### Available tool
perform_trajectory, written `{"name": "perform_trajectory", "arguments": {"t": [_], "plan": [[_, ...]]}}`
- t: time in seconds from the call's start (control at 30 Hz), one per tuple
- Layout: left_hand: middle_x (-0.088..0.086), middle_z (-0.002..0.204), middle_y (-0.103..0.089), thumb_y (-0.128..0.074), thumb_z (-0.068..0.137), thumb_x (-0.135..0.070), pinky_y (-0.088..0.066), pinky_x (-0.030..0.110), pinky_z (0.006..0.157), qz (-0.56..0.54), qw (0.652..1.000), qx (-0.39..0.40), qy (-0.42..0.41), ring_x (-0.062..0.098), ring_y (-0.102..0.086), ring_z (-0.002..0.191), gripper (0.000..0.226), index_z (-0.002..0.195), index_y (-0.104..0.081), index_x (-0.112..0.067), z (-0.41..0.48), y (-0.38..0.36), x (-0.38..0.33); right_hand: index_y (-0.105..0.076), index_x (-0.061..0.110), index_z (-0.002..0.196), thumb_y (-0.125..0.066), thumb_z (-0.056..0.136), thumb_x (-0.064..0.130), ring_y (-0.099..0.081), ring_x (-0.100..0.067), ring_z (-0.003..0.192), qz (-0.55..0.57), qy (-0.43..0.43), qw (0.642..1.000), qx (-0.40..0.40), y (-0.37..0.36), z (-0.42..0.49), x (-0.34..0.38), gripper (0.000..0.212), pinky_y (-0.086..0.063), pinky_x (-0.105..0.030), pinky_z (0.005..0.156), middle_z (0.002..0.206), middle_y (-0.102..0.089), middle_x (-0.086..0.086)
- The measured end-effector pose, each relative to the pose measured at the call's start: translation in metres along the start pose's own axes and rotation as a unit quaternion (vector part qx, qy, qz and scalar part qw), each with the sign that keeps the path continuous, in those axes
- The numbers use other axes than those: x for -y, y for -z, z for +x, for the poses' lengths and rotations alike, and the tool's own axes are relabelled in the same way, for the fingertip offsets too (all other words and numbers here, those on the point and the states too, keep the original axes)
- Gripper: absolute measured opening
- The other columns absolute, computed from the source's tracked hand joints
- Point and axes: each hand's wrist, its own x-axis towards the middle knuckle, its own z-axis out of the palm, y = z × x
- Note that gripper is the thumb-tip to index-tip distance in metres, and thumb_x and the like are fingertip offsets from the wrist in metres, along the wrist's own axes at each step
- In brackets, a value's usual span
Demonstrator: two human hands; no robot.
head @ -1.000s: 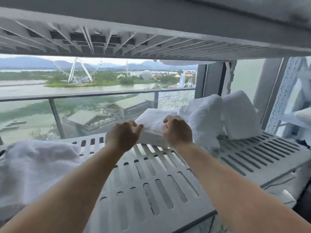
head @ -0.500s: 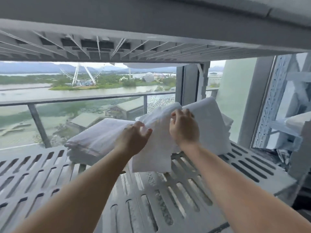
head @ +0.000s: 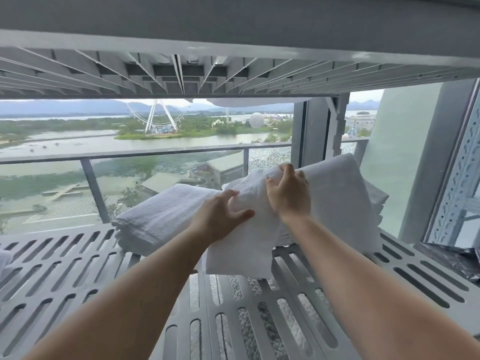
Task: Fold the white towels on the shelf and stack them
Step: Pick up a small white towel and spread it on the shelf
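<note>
Here in the head view, the right hand (head: 287,196) pinches the top of a limp, textured white towel (head: 241,245) hanging twelve-to-six onto the slatted shelf (head: 233,320), the left hand (head: 220,216) spread against its nine-o'clock edge, the folded stack (head: 166,214) farther toward nine.

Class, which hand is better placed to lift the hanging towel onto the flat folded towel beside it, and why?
Probably the right hand: its curled fingers hold the top edge of the hanging towel. The left hand lies spread against the cloth, without a grip.
</note>
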Motion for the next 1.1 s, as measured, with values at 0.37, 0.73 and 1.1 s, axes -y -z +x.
{"name": "perform_trajectory", "arguments": {"t": [0.37, 0.73, 1.1], "plan": [[-0.002, 0.106, -0.073, -0.078, 0.079, -0.047, -0.042, 0.028, 0.079, -0.053, 0.998, -0.031, 0.002, 0.021, -0.065, 0.099, 0.048, 0.124, -0.064, -0.036, 0.000, 0.008, 0.009, -0.061, 0.013, 0.108, -0.053, 0.094, 0.005, -0.058, -0.036, 0.100, 0.048, 0.104, 0.989, -0.098, -0.002, -0.005, 0.016, 0.018, -0.047, -0.045, 0.089, 0.107, -0.060, -0.013], [-0.018, 0.096, -0.074, -0.084, 0.074, -0.045, -0.055, 0.030, 0.079, -0.089, 0.992, -0.084, -0.005, 0.005, -0.069, 0.087, 0.041, 0.112, -0.067, -0.048, -0.030, 0.090, 0.045, -0.062, 0.012, 0.108, -0.052, 0.094, 0.007, -0.057, -0.035, 0.097, 0.103, 0.209, 0.960, -0.154, -0.009, -0.035, 0.089, 0.018, -0.049, -0.046, 0.084, 0.104, -0.058, -0.014], [-0.009, 0.103, -0.074, -0.084, 0.077, -0.041, -0.053, 0.030, 0.084, -0.059, 0.994, -0.092, 0.010, 0.012, -0.069, 0.093, 0.042, 0.115, -0.071, -0.031, -0.094, 0.197, 0.116, -0.063, 0.014, 0.102, -0.056, 0.088, 0.003, -0.054, -0.029, 0.095, 0.152, 0.264, 0.942, -0.142, -0.046, -0.108, 0.198, 0.019, -0.052, -0.043, 0.079, 0.102, -0.058, -0.009]]}}
